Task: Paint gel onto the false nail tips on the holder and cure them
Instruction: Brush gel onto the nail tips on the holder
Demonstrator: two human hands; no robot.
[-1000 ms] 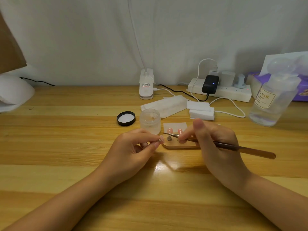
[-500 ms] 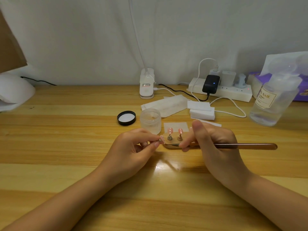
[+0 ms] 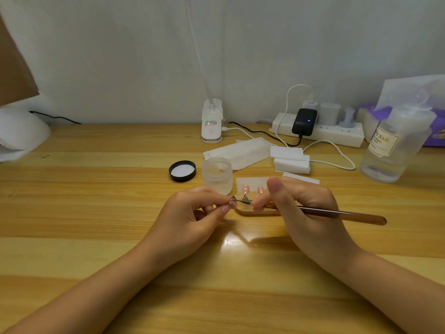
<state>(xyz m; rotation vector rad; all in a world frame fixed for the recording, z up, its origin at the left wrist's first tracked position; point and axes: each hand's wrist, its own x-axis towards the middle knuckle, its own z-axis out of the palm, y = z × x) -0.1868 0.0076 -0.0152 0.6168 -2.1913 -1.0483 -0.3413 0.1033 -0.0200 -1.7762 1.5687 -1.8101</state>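
My left hand (image 3: 192, 213) pinches a small nail tip on its stand (image 3: 232, 201) between thumb and forefinger. In my right hand (image 3: 303, 208) a brown-handled brush (image 3: 337, 214) is gripped, its fine tip touching that nail tip. Behind the brush, a wooden holder (image 3: 255, 211) lies on the table with two pink nail tips (image 3: 245, 189) standing on metal pegs; my right fingers hide part of it. An open frosted gel jar (image 3: 217, 174) stands just behind my left hand, its black lid (image 3: 182, 170) to the left.
A white curing lamp (image 3: 19, 131) sits at the far left edge. Wipes (image 3: 238, 151), white foam blocks (image 3: 290, 159), a power strip (image 3: 320, 132) with cables, a clip lamp base (image 3: 212, 124) and a clear liquid bottle (image 3: 395, 145) line the back and right.
The brush has swung from lying flat along the holder to its tip meeting the nail tip in my left hand. My left hand has barely moved.
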